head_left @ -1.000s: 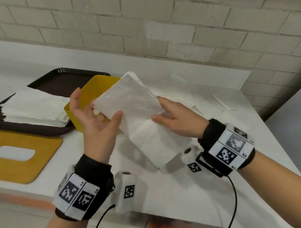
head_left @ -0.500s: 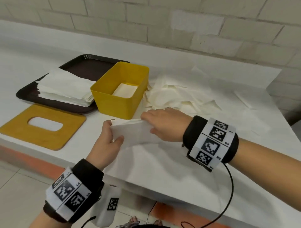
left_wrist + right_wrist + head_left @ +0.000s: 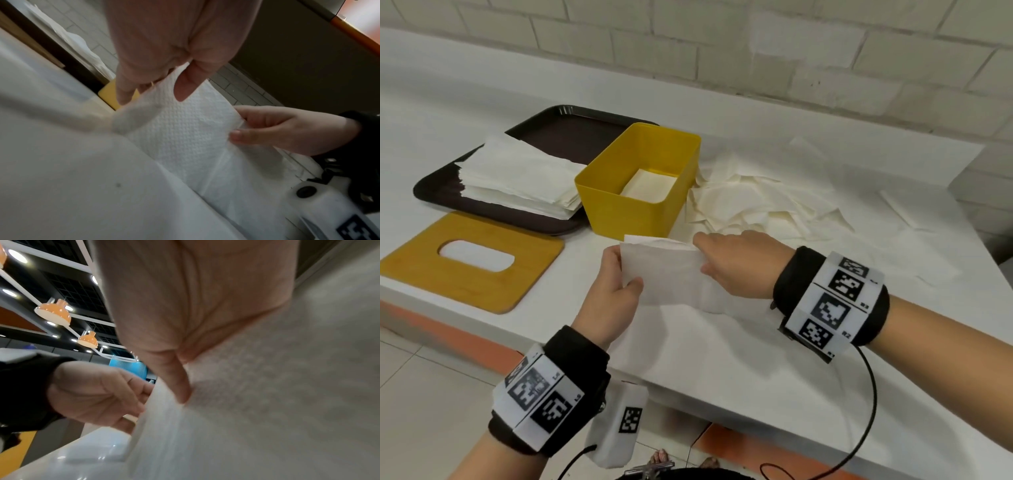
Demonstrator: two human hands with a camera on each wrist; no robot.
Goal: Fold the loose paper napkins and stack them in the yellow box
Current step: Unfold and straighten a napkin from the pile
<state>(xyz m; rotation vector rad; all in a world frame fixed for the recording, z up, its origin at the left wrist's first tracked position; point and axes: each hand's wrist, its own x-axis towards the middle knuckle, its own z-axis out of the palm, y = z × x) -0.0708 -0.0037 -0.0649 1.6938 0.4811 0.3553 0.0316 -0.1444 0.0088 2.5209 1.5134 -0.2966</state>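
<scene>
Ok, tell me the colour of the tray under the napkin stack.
The tray is dark brown, nearly black; the head view shows it best.

Got black padded cuffs strapped on both my wrists, each wrapped in white panels with black square marker codes. White camera pod (image 3: 618, 425) hangs under the left one, thin black cables (image 3: 866, 404) trailing off.

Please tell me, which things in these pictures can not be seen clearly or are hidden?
- Head view: the right hand covers its own fingertips and the end of the napkin it holds.
- Head view: the near wall of the yellow box hides how many napkins lie inside.
- Right wrist view: the napkin is blurred and fills the frame, hiding the table.
- Left wrist view: the left hand blocks most of the box.
</scene>
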